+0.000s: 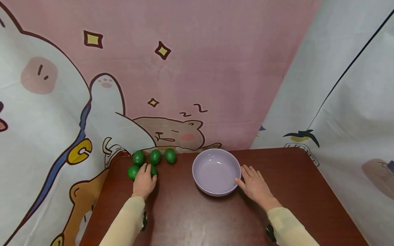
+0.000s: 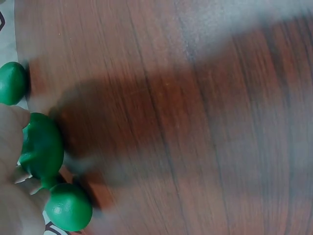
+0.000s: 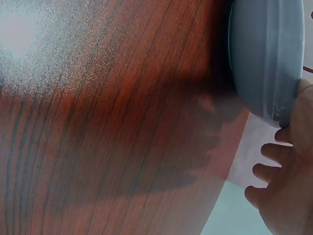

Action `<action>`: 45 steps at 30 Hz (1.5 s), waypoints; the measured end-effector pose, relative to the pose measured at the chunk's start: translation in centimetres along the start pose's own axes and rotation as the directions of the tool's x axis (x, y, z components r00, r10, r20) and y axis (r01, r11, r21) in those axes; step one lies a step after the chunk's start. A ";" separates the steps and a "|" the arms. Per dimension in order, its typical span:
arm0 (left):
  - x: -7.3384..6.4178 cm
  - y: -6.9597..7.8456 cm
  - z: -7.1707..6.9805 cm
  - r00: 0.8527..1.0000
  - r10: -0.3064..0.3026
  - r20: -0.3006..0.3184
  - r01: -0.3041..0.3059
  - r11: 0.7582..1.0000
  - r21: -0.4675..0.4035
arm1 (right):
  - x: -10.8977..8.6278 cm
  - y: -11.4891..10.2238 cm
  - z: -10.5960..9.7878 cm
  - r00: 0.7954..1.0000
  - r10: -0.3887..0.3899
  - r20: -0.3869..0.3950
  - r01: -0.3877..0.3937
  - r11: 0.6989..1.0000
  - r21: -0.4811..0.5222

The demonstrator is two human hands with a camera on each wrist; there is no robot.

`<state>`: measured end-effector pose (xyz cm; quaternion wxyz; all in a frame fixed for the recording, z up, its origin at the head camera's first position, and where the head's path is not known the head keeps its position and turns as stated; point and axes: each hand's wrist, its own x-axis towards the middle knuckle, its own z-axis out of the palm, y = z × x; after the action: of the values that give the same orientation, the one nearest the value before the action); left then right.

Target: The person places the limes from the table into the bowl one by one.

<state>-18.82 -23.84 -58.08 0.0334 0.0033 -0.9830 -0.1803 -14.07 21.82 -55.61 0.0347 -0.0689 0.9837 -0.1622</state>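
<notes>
My left hand [image 1: 144, 181] is over the near row of smooth green limes at the table's back left. Its fingers and thumb lie around one lime [image 2: 44, 147], which they partly cover. Just left of that hand sits another lime [image 1: 133, 172]. A pale purple bowl [image 1: 214, 189] stands upright near the middle of the table. At the bowl's right side is my right hand [image 1: 254, 184], fingers straight and spread, with the thumb at the rim. The right wrist view shows that hand [image 3: 288, 171] beside the bowl's outer wall [image 3: 266, 58].
Along the back edge lie three more limes, the left one [image 1: 138, 158], the middle one [image 1: 155, 156] and the right one [image 1: 170, 155]. The dark wooden table [image 1: 184, 218] meets a cartoon-printed cloth [image 1: 221, 85] behind it.
</notes>
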 end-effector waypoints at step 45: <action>-1.9 1.5 -0.4 0.994 0.037 0.105 -0.023 0.991 -0.134 | 0.3 0.2 0.3 1.000 0.009 0.025 -0.009 1.000 0.001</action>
<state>-16.92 -22.59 -57.30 -0.0164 -0.0235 -0.9692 -0.2445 -14.36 21.90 -55.97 0.0480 -0.0665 0.9835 -0.1615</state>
